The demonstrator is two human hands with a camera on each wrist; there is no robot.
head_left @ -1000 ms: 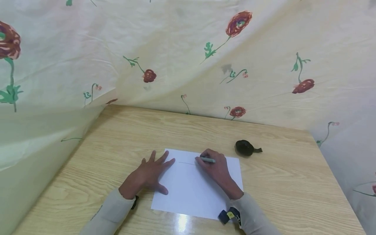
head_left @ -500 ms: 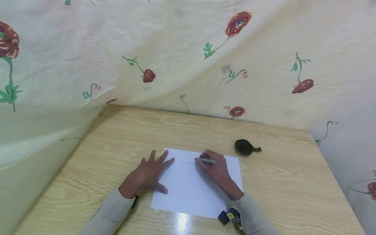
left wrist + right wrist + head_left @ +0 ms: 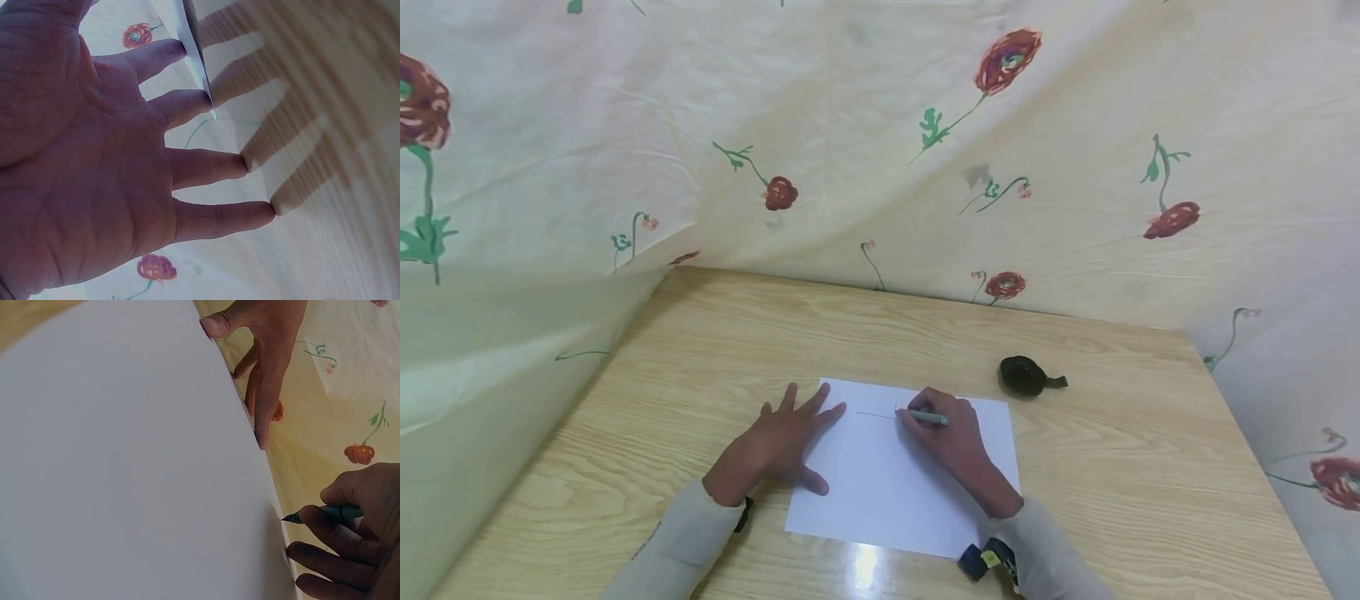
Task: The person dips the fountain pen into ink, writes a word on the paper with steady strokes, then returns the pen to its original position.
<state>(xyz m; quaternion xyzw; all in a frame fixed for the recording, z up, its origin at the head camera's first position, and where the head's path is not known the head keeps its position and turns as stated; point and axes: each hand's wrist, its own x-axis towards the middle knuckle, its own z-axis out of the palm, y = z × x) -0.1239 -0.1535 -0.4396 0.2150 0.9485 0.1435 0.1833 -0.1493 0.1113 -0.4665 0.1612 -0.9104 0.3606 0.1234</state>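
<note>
A white sheet of paper [image 3: 865, 492] lies on the table in front of the person. The left hand [image 3: 782, 442] rests with spread fingers on its left edge; in the left wrist view, two fingertips of that hand [image 3: 125, 156] touch the paper's edge and two touch the wood. Over the upper right part of the sheet, the right hand [image 3: 951, 437] pinches a green pen [image 3: 928, 416]. Its dark tip meets the paper in the right wrist view, where the pen [image 3: 340, 512] is partly hidden by fingers. A thin, nearly level line [image 3: 874, 415] and a short upright stroke show on the sheet.
A small black pan-shaped object [image 3: 1024, 377] with a short handle sits beyond the paper's upper right corner. The wood-grain table [image 3: 1120, 467] extends around the sheet. Flower-patterned cloth [image 3: 850, 150] hangs behind and at both sides.
The right hand and pen have shifted slightly down toward the person, and a short upright stroke now shows by the line's right end. The left hand stays in place.
</note>
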